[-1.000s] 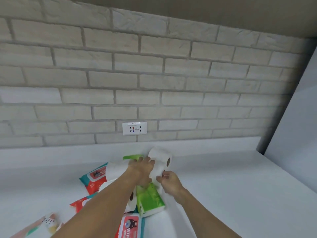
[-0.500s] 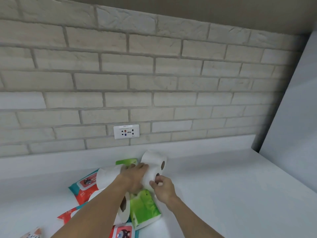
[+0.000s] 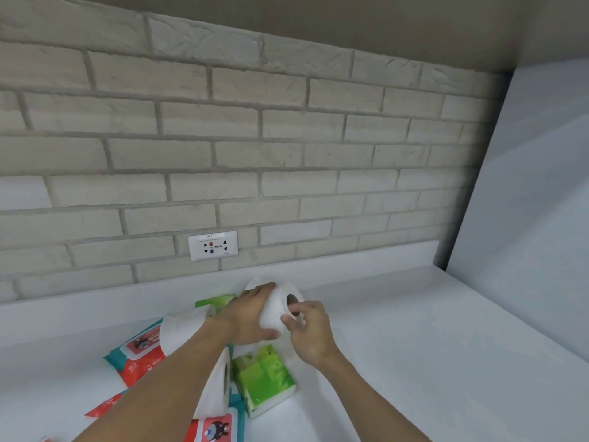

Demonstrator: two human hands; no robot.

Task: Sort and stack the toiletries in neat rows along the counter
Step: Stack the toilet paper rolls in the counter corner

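Note:
My left hand (image 3: pixel 251 317) grips a white toilet paper roll (image 3: pixel 280 306) lifted over the pile, its core hole facing right. My right hand (image 3: pixel 310 330) pinches the roll's lower right edge with thumb and fingers. Beneath them lies a green tissue pack (image 3: pixel 264 378). Two more white rolls lie in the pile, one (image 3: pixel 181 330) left of my left wrist and one (image 3: pixel 216 387) under my forearm. Red and teal wet-wipe packs (image 3: pixel 137 352) lie flat at the left, and another wipe pack (image 3: pixel 213 429) lies at the bottom. A second green pack (image 3: pixel 213 303) peeks out behind.
The white counter (image 3: pixel 414 346) stretches right to a white side panel (image 3: pixel 526 218). A brick wall with a socket plate (image 3: pixel 213 246) backs the counter above a low white upstand (image 3: pixel 95 304).
Both hands have lifted the roll slightly and turned it, so its core hole shows more. The camera has shifted, so the pile sits lower left in view.

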